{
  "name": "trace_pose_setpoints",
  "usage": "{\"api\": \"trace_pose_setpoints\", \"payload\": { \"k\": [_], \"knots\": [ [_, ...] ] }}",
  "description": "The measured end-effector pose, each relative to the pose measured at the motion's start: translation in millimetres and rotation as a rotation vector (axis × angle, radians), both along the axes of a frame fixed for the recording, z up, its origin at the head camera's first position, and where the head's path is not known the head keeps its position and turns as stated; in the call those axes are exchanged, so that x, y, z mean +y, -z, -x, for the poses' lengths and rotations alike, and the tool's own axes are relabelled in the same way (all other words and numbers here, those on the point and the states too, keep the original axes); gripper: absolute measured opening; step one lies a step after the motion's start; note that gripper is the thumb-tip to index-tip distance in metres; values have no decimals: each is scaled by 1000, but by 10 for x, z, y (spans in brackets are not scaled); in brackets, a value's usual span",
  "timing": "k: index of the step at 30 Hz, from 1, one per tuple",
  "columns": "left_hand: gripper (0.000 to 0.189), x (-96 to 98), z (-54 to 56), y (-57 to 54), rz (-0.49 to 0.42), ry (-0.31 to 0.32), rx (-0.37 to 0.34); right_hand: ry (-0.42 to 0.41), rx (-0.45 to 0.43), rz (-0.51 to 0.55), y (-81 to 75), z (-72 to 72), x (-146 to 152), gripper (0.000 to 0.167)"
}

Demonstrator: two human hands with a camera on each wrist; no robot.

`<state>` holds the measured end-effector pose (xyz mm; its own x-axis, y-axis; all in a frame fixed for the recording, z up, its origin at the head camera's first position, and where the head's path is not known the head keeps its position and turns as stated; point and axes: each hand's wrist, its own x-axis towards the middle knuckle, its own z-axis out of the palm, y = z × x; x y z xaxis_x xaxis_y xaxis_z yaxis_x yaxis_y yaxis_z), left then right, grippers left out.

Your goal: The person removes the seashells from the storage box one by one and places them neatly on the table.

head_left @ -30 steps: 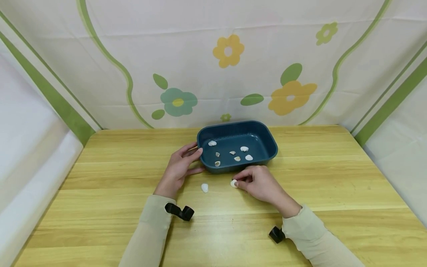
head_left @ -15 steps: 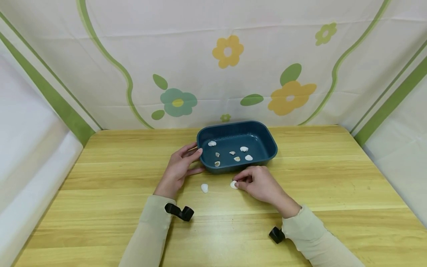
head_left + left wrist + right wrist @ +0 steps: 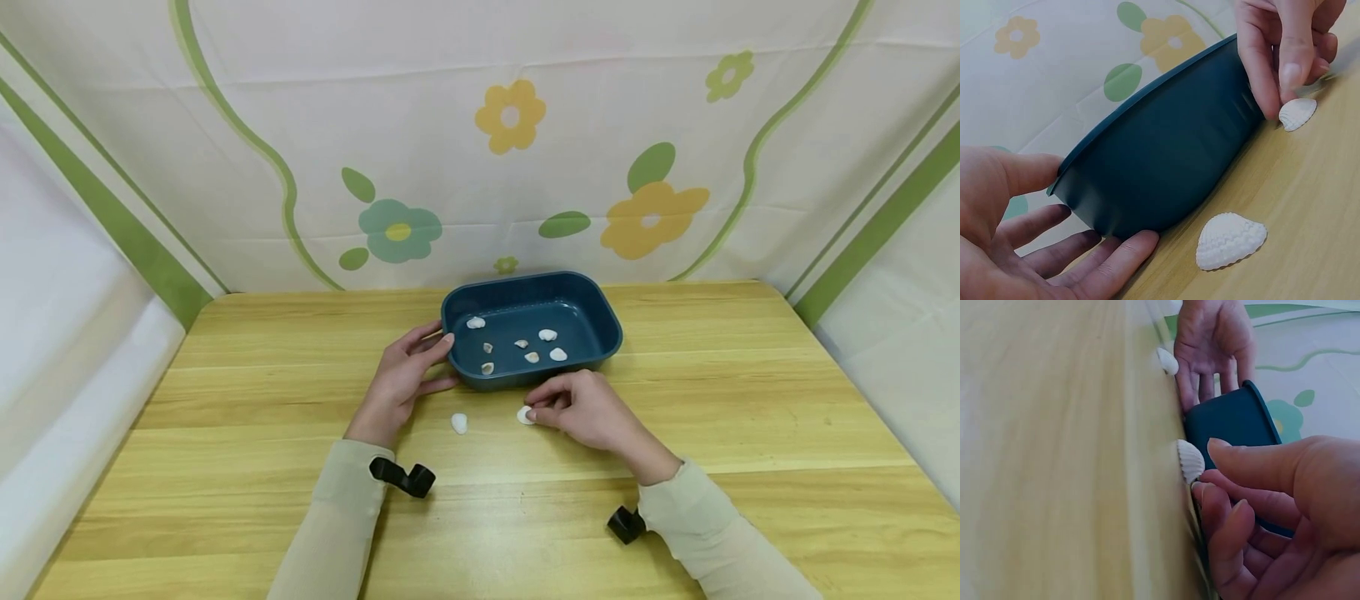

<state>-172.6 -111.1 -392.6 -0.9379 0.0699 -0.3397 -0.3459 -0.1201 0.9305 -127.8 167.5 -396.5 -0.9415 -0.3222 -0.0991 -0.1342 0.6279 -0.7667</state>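
My left hand (image 3: 401,375) holds the left end of a dark blue rectangular basin (image 3: 525,382); in the left wrist view the thumb is at its rim and the spread fingers lie against the outer wall. In front of the basin, a ribbed white seashell (image 3: 1190,461) sits at the fingertips of my right hand (image 3: 585,408). In the right wrist view the thumb stands a little off that shell, with the other fingers loosely curled beside it. A second white seashell (image 3: 1232,240) lies on the table to the left, near my left hand.
Inside the basin lie several shells, among them a white shell (image 3: 558,355) and a small brownish shell (image 3: 487,368). The basin stands near the back of the wooden table (image 3: 225,467), close to a flower-printed cloth (image 3: 300,108). White cloth also hangs at both sides.
The right thumb and fingers have loosened slightly at the shell, which now lies flatter and a touch nearer the front. The left hand and basin stay in place.
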Motion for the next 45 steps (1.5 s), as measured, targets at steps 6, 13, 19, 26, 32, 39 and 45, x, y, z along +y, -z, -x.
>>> {"api": "trace_pose_setpoints", "payload": {
  "k": [6, 13, 19, 26, 32, 39, 45],
  "knots": [
    [51, -1, -3, 0, 8, -1, 2, -40, -81, 88, -111, -16, 67, 15],
    [52, -7, -4, 15, 5, 3, 9, -74, -96, 177, -264, -5, 238, 22],
    [52, -6, -2, 5, 5, 4, 11, -24, -85, 205, -354, 18, 334, 20],
    [52, 3, 0, 4, 13, 8, 11, 3, -83, 209, -383, 54, 318, 18],
    [53, 0, 3, 17, 18, 12, 8, 26, -28, 205, -438, 182, 244, 16],
    [52, -12, 11, 22, 23, 9, 13, 41, 15, 196, -553, 456, 64, 13],
    [52, -1, 10, 15, 6, 9, 12, 11, 10, 174, -553, 704, -154, 15]
  ]
}}
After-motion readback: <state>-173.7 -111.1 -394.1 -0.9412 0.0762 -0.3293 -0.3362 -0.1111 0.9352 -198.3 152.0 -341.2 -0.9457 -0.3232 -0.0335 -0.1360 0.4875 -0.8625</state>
